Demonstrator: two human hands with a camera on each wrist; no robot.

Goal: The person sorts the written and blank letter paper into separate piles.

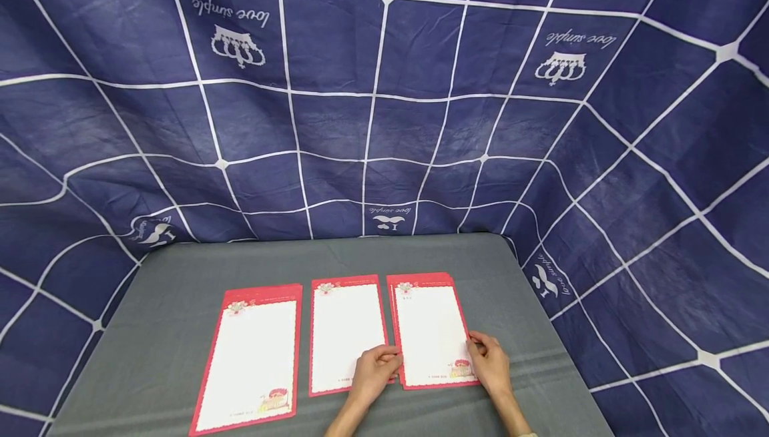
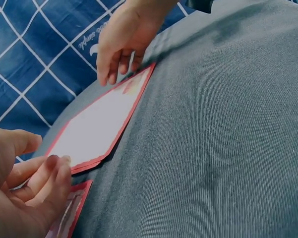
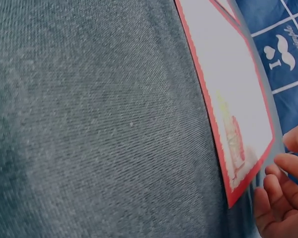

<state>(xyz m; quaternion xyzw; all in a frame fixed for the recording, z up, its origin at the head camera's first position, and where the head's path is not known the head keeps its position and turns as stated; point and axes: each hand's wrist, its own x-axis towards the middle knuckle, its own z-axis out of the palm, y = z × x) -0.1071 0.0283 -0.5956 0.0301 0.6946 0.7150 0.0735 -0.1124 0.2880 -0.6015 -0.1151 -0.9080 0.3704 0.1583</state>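
A stack of white paper sheets with red borders [image 1: 429, 333] lies at the right on the grey cloth, a lower sheet showing along its left edge. My left hand [image 1: 375, 370] is at the stack's left edge, fingers bent and overlapping the middle sheet. In the left wrist view, the left thumb and fingertips stand apart right beside the edge. My right hand [image 1: 489, 360] is at the stack's right edge, low down near the corner picture. In the right wrist view, its fingers [image 3: 282, 193] are loosely bent and spread beside the red border.
Left of the stack lies another red-bordered sheet [image 1: 345, 330], then one more [image 1: 252, 357] farther left and slightly slanted. Grey cloth [image 1: 150, 330] covers the table. A dark blue curtain with white grid lines [image 1: 336, 123] hangs behind it and along the sides.
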